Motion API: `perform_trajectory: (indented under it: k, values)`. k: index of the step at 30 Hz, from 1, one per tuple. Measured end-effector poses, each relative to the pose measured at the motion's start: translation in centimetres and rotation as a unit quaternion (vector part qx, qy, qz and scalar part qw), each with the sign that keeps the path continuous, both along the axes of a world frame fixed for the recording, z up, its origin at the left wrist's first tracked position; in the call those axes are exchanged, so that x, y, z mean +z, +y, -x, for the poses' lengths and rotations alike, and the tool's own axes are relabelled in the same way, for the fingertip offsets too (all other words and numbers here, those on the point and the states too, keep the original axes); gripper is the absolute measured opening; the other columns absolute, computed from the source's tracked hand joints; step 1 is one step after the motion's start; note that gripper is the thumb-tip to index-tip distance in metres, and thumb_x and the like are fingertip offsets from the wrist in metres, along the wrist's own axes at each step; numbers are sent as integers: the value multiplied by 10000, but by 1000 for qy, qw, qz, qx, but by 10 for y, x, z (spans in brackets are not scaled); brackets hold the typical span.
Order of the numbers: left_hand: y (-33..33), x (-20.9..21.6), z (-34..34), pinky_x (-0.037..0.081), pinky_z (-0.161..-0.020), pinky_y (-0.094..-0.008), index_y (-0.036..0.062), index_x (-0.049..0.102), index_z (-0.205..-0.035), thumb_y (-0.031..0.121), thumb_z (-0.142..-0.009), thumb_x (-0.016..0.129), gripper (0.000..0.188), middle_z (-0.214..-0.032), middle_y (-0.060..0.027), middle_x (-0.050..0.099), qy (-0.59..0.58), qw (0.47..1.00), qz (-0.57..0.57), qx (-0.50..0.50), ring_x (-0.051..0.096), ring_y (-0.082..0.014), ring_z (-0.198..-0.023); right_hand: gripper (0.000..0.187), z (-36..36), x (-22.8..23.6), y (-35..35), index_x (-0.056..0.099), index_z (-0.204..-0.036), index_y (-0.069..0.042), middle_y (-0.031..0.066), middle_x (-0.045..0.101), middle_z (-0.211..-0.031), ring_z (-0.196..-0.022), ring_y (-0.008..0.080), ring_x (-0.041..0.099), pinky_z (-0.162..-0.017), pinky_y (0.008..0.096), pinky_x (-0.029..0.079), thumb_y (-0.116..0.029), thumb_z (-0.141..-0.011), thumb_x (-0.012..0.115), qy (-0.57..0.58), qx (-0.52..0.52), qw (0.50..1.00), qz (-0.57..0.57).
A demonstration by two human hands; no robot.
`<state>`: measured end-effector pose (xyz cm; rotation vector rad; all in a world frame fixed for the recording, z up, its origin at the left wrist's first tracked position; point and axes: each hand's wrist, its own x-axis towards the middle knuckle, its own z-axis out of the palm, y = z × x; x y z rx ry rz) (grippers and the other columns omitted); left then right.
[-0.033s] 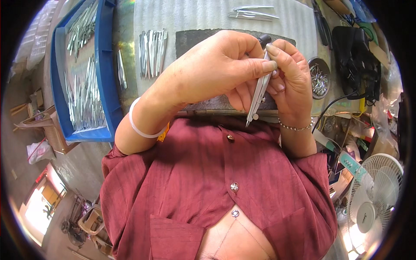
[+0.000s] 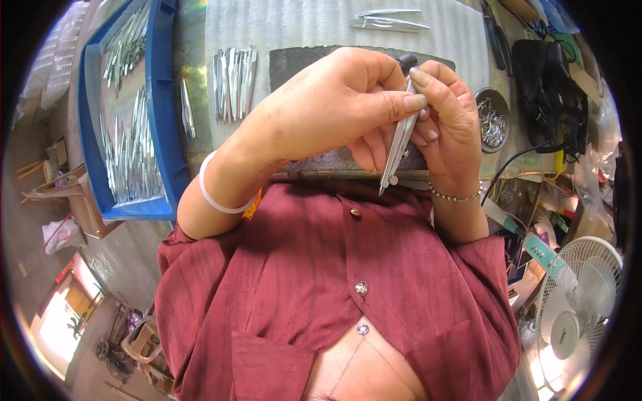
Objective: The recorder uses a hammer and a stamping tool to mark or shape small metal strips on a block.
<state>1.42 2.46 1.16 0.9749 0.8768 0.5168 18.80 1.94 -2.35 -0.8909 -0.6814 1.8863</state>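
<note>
At the upper left of the frame, a blue tray (image 2: 162, 60) holds slim silver pieces; right of it, a row of metal pieces (image 2: 234, 83) lies on pale foam (image 2: 294, 27). At upper centre the left hand (image 2: 354, 100) pinches the metal compass (image 2: 399, 147), which slants point-down just right of centre. It looks light and stiff, its smooth legs probably slippery, its hinge and thin tip likely the delicate parts; the broad upper legs seem the best hold. The right hand (image 2: 451, 113) grips that end, near the black knob (image 2: 407, 61).
</note>
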Motion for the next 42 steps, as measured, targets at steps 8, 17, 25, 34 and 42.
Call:
perform_trajectory:
  k: [8,17,25,34,42]
  values:
    - [9,-6,-5,473,-417,-181,25,553,-845,285,-910,583,270,-639,-15,576,-2,1000,1,-7,596,-78,-495,126,-6,-2,7,556,-771,-50,-13,513,-598,-421,28,394,-380,180,323,-112,-873,596,-1,-7,1000,5]
    - [22,5,-13,488,-429,-186,21,559,-887,261,-929,550,244,-677,-28,593,-52,998,39,-23,607,-90,-513,158,-15,4,11,532,-742,-56,-15,493,-583,-397,26,360,-359,174,306,-101,-890,565,13,-55,998,6]
    - [15,21,-21,511,-439,-201,2,518,-880,154,-941,521,164,-691,-70,620,-66,992,64,-82,631,-124,-528,149,-23,18,-11,533,-761,-47,-1,495,-570,-389,26,343,-356,180,284,-117,-889,565,12,-82,996,-22]
    - [-1,12,-18,507,-426,-205,2,508,-875,146,-951,498,163,-688,-77,626,-49,994,63,-73,630,-127,-518,136,-19,13,-22,536,-765,-46,8,523,-589,-402,20,368,-372,170,312,-102,-882,576,-17,-81,997,-3]
    - [1,3,-16,508,-430,-205,11,517,-871,183,-950,508,189,-680,-70,624,-33,995,60,-74,628,-120,-522,137,-19,5,-20,534,-762,-53,-5,506,-594,-409,22,368,-375,173,315,-108,-877,584,-15,-70,997,5]
